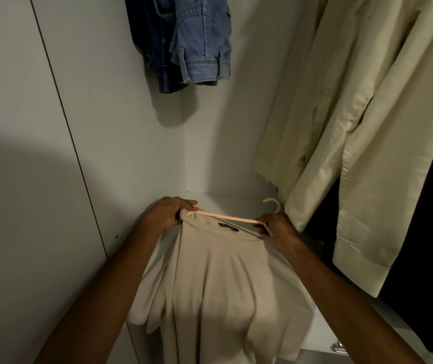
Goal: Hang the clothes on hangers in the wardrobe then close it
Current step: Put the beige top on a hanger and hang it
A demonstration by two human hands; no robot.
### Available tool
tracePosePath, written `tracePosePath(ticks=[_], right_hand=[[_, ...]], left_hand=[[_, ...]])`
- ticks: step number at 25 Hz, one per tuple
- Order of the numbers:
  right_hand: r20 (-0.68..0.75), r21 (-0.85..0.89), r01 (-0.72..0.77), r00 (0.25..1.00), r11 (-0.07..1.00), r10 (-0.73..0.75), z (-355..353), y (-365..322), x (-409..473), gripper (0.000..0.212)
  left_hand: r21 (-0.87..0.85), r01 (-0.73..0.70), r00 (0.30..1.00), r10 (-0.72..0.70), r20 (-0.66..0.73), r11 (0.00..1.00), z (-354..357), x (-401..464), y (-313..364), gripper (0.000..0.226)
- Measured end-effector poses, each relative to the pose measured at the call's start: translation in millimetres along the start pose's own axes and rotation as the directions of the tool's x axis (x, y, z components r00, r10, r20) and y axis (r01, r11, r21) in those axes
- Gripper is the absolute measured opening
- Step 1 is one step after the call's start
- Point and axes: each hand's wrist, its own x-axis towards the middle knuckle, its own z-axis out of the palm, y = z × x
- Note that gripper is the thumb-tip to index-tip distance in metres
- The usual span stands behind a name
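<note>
Left hand (pixel 169 212) pinched limp, light shirt (pixel 218 279) at collar, right hand (pixel 273 227) gripped thin hanger (pixel 225 218); best held by hanger neck.

Left hand (pixel 172 212) pinches the beige t-shirt's (pixel 218 282) shoulder, right hand (pixel 275 227) grips the peach hanger (pixel 225 218) (hook pointing right), cream shirt (pixel 354 122) hanging beside.

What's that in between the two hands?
In the head view, a peach hanger bar stretches from the left hand to the right hand, above the beige T-shirt collar and its dark label.
</note>
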Motion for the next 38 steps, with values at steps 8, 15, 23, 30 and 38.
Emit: tracePosePath(ticks=[8, 15, 23, 30, 38], right_hand=[[0.281, -0.378, 0.381, 0.916, 0.844, -0.287, 36.1, -11.9, -6.2, 0.027], [0.344, -0.124, 0.379, 0.883, 0.917, -0.319, 36.2, -18.5, -10.6, 0.016], [0.531, -0.111, 0.428, 0.789, 0.897, -0.31, 26.1, -35.9, -15.0, 0.006], [0.418, -0.007, 0.411, 0.83, 0.912, -0.37, 14.2, -27.1, -20.8, 0.009], [0.503, -0.296, 0.409, 0.835, 0.863, -0.223, -51.9, -28.5, -56.1, 0.019]], left_hand=[[0.878, -0.192, 0.752, 0.64, -0.155, 0.439, 44.2, -10.7, -8.5, 0.009], [0.904, -0.182, 0.822, 0.564, -0.077, 0.388, 44.6, -25.0, -28.5, 0.014], [0.832, -0.188, 0.88, 0.466, -0.093, 0.522, 11.2, -46.3, -35.7, 0.069], [0.6, -0.279, 0.957, 0.271, 0.105, 0.75, 1.3, -57.4, -30.5, 0.024], [0.474, -0.532, 0.839, 0.511, 0.184, 0.702, -3.7, -59.3, -29.7, 0.008]])
